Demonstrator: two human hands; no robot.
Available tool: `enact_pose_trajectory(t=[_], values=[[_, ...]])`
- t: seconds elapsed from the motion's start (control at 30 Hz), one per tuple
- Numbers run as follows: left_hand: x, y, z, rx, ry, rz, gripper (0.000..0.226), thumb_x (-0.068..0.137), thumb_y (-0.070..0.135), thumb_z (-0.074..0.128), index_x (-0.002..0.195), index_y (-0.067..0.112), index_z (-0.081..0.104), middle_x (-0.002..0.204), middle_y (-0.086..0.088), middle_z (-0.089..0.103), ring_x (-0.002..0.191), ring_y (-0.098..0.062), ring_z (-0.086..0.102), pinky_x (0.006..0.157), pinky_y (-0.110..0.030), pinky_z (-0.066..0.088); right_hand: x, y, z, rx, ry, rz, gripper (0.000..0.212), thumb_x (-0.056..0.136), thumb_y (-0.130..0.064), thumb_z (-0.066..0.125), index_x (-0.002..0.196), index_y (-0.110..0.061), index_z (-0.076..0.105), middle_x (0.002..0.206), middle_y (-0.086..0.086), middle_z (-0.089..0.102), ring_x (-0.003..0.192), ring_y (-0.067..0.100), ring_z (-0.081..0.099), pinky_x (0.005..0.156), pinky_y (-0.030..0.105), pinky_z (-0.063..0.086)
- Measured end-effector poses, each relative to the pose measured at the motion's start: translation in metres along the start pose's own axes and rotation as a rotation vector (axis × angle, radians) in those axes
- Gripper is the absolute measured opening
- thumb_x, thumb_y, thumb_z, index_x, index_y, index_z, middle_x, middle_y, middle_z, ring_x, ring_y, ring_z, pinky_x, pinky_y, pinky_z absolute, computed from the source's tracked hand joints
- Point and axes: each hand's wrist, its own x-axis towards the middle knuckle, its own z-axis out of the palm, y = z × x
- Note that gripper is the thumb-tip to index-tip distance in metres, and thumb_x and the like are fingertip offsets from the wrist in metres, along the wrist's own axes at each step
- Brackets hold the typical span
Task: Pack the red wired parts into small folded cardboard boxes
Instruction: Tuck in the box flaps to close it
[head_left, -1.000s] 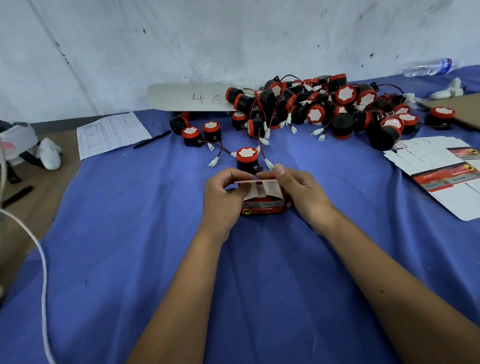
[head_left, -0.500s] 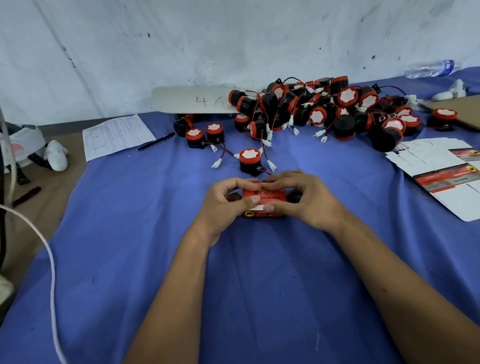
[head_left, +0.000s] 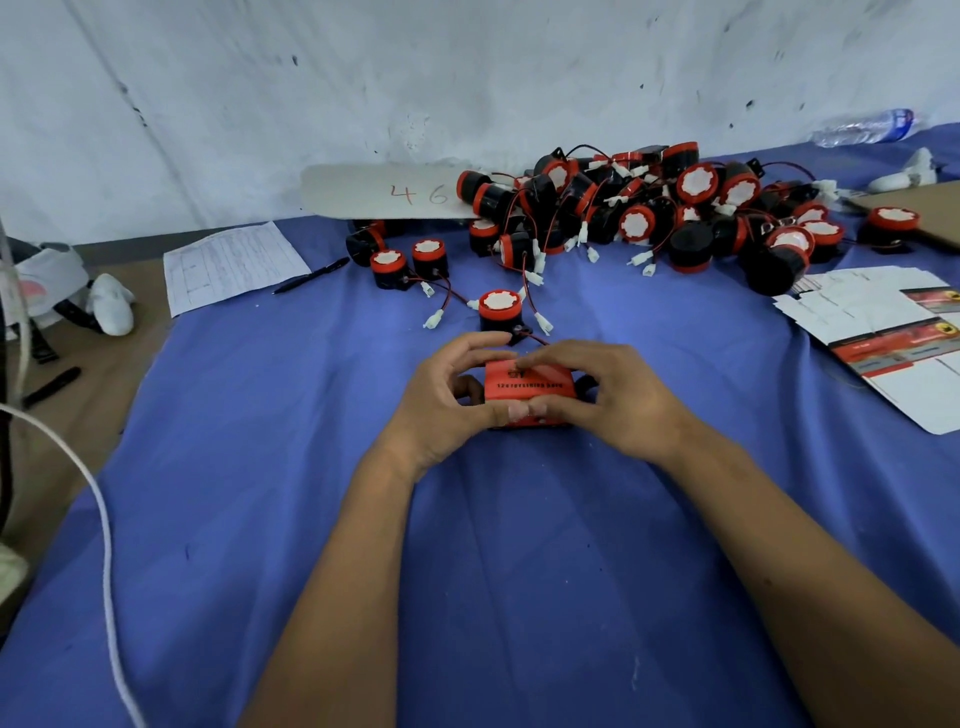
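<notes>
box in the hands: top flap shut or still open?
Shut. The red box shows a flat red printed top with no white flap standing up; left hand and right hand pinch it at both ends.

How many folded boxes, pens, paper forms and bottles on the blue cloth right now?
Red folded cardboard box: 1
Black pen: 1
White printed paper form: 1
Clear plastic bottle: 1
Total: 4

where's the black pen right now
In the head view the black pen lies on the blue cloth at upper left, just right of the printed sheet and left of the red wired parts.
</notes>
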Motion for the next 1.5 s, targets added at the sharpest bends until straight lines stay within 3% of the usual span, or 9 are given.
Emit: enact_pose_trajectory(t=[0.13, 0.33, 0.6, 0.8, 0.93, 1.03, 1.17, 1.37, 1.5], values=[[0.001, -0.002, 0.000, 0.034, -0.022, 0.017, 0.082, 0.069, -0.003, 0.092, 0.139, 0.021, 0.057, 0.127, 0.005, 0.068, 0.110, -0.012, 0.069, 0.087, -0.028, 0.060, 0.003, -0.003, 0.001, 0.014, 0.042, -0.013, 0.030, 0.101, -0.043, 0.056, 0.127, -0.035, 0.068, 0.118, -0.023, 0.069, 0.111, -0.004, 0.063, 0.087, 0.010, 0.047], [0.002, -0.003, 0.001, 0.069, -0.010, 0.041, 0.083, 0.069, -0.003, 0.092, 0.137, 0.029, 0.055, 0.127, 0.014, 0.064, 0.114, -0.002, 0.065, 0.085, -0.023, 0.059, 0.001, -0.003, 0.007, -0.031, 0.061, -0.018, 0.028, 0.100, -0.036, 0.061, 0.127, -0.036, 0.068, 0.114, -0.020, 0.067, 0.110, 0.000, 0.062, 0.085, 0.007, 0.043], [0.004, -0.006, 0.003, 0.038, -0.008, 0.073, 0.078, 0.072, 0.000, 0.091, 0.140, 0.017, 0.057, 0.128, 0.008, 0.066, 0.114, -0.009, 0.067, 0.085, -0.025, 0.059, 0.001, -0.011, 0.013, -0.172, 0.132, 0.032, 0.031, 0.101, -0.031, 0.058, 0.132, -0.033, 0.066, 0.130, -0.009, 0.065, 0.116, 0.006, 0.060, 0.095, 0.021, 0.049], [0.004, -0.005, 0.002, -0.052, 0.085, 0.075, 0.034, 0.088, 0.006, 0.080, 0.121, 0.011, 0.073, 0.124, 0.003, 0.072, 0.078, -0.030, 0.062, 0.066, -0.027, 0.055, -0.001, -0.009, 0.009, -0.041, 0.116, 0.060, 0.030, 0.096, -0.024, 0.069, 0.124, -0.034, 0.071, 0.127, -0.015, 0.066, 0.124, -0.003, 0.055, 0.100, 0.020, 0.047], [0.005, -0.007, 0.002, -0.014, 0.246, 0.119, 0.015, 0.077, 0.002, 0.087, 0.091, 0.005, 0.080, 0.116, -0.002, 0.075, 0.098, -0.017, 0.073, 0.087, -0.034, 0.060, -0.001, -0.009, 0.010, -0.068, 0.120, 0.078, 0.030, 0.095, -0.026, 0.069, 0.122, -0.037, 0.072, 0.136, -0.010, 0.064, 0.132, -0.002, 0.051, 0.104, 0.024, 0.047], [0.004, -0.009, 0.006, -0.005, 0.279, 0.181, 0.011, 0.078, 0.001, 0.086, 0.086, 0.005, 0.080, 0.101, -0.004, 0.079, 0.099, -0.017, 0.074, 0.087, -0.033, 0.060, -0.001, -0.014, 0.014, -0.102, 0.242, 0.046, 0.024, 0.092, -0.021, 0.073, 0.114, -0.028, 0.078, 0.128, -0.005, 0.069, 0.121, 0.005, 0.062, 0.102, 0.027, 0.050], [0.004, -0.009, 0.005, 0.111, 0.258, 0.226, 0.011, 0.081, 0.005, 0.085, 0.087, 0.013, 0.080, 0.101, 0.005, 0.079, 0.103, -0.008, 0.072, 0.089, -0.025, 0.057, -0.004, -0.017, 0.015, -0.099, 0.337, -0.027, 0.010, 0.087, -0.012, 0.079, 0.096, -0.011, 0.082, 0.108, -0.001, 0.076, 0.100, 0.010, 0.071, 0.090, 0.034, 0.057], [0.000, -0.002, 0.000, 0.442, 0.250, 0.360, 0.018, 0.075, 0.010, 0.091, 0.088, 0.007, 0.079, 0.104, 0.001, 0.078, 0.104, -0.018, 0.070, 0.094, -0.037, 0.056, -0.011, -0.015, 0.010, -0.207, 0.216, -0.098, 0.017, 0.091, -0.007, 0.073, 0.107, -0.005, 0.079, 0.123, 0.009, 0.072, 0.126, 0.022, 0.061, 0.114, 0.041, 0.043], [-0.006, 0.001, 0.009, 0.666, 0.303, 0.493, 0.017, 0.075, -0.003, 0.086, 0.089, 0.004, 0.079, 0.098, -0.007, 0.076, 0.094, -0.026, 0.069, 0.084, -0.037, 0.056, -0.017, -0.018, 0.011, -0.332, 0.199, -0.102, 0.022, 0.089, -0.005, 0.075, 0.111, -0.008, 0.078, 0.127, 0.010, 0.070, 0.134, 0.033, 0.054, 0.106, 0.047, 0.050]])
